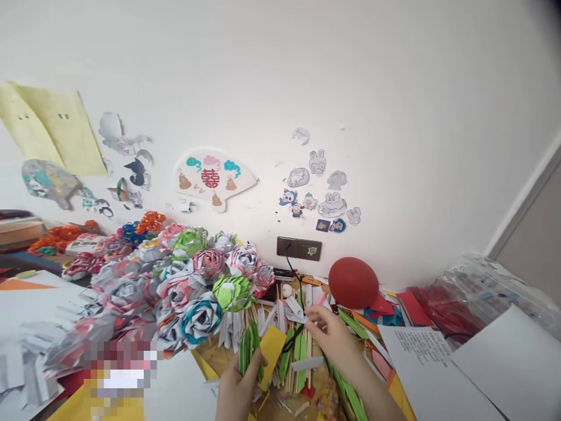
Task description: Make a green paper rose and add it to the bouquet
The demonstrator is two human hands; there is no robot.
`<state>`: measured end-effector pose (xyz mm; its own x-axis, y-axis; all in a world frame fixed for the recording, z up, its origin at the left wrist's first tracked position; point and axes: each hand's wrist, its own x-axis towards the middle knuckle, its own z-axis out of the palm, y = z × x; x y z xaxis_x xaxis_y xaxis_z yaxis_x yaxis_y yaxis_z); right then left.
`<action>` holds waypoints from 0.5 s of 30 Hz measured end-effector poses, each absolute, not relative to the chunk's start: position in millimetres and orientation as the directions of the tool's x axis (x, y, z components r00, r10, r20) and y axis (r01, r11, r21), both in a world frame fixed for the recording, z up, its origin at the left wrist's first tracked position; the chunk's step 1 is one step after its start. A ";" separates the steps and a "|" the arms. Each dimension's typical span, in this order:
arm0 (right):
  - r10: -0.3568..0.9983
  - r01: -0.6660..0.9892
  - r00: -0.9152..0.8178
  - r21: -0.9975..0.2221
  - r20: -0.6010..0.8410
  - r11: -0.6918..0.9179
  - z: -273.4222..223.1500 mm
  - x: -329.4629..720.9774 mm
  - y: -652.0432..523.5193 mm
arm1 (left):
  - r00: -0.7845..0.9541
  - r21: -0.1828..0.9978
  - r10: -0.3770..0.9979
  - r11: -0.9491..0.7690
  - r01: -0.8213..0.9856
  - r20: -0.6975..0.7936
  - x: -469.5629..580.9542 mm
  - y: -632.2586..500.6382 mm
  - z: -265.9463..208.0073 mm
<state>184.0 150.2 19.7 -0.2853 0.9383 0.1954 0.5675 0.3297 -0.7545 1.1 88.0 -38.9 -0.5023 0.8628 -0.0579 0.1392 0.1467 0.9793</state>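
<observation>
My left hand (240, 374) is closed around a bundle of green folded paper strips (249, 346), which stand upright between thumb and fingers. A yellow paper piece (272, 351) lies right beside this bundle. Further right, my right hand (329, 332) reaches in over the pile, its thumb and forefinger pinched at the end of a white folded paper strip (296, 316). Below the fingers lie wooden sticks (290, 381) and more green folded strips (300, 358). A black cable (301, 286) hangs down close to the right fingertips.
Several folded paper flowers (199, 318) are heaped to the left. A red balloon (353, 283) rests against the wall, right of a socket (298, 248). White sheets (416, 356) and a clear plastic bag (495, 286) lie at the right. Paper cutouts (214, 178) are stuck on the wall.
</observation>
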 end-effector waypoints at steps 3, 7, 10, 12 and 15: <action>0.825 0.756 -0.527 -0.331 0.203 0.565 11.1 159.5 178.2 | -0.553 0.981 0.831 0.159 0.116 -0.069 -7.3 90.7 -39.5; 0.703 0.690 -0.699 -0.135 0.129 0.711 -0.5 124.0 209.9 | -0.585 0.983 0.808 0.156 0.095 -0.072 -11.5 91.7 -37.8; 0.613 0.612 -0.787 -0.039 0.069 0.790 -4.6 104.8 220.7 | -0.591 0.981 0.802 0.174 0.089 -0.089 -13.6 91.8 -37.2; 0.564 0.564 -0.825 -0.005 0.037 0.826 -5.9 96.5 223.4 | -0.593 0.979 0.800 0.181 0.093 -0.092 -14.8 91.4 -36.6; 0.528 0.529 -0.849 0.017 0.025 0.849 -6.2 92.7 225.7 | -0.618 0.981 0.782 0.172 0.088 -0.082 -14.9 90.2 -34.5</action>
